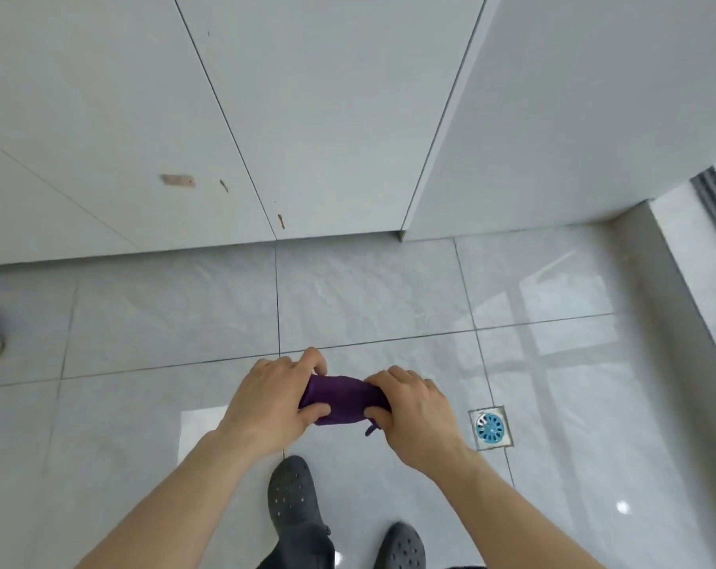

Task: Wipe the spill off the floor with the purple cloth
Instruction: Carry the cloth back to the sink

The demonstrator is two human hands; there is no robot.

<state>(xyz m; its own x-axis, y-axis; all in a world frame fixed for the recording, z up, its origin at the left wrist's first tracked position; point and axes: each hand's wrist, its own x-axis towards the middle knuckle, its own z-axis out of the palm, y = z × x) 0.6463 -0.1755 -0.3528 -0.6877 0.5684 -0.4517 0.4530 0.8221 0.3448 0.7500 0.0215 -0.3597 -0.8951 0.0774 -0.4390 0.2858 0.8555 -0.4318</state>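
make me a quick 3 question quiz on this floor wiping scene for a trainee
1. True or false: the purple cloth lies flat on the floor.
2. Which hands grip the cloth? A) left hand only B) right hand only C) both
3. Fill in: the floor drain has a ____ coloured grate.

Key: 1 false, it is bunched up and held above the tiles between the left hand and the right hand. 2 C. 3 blue.
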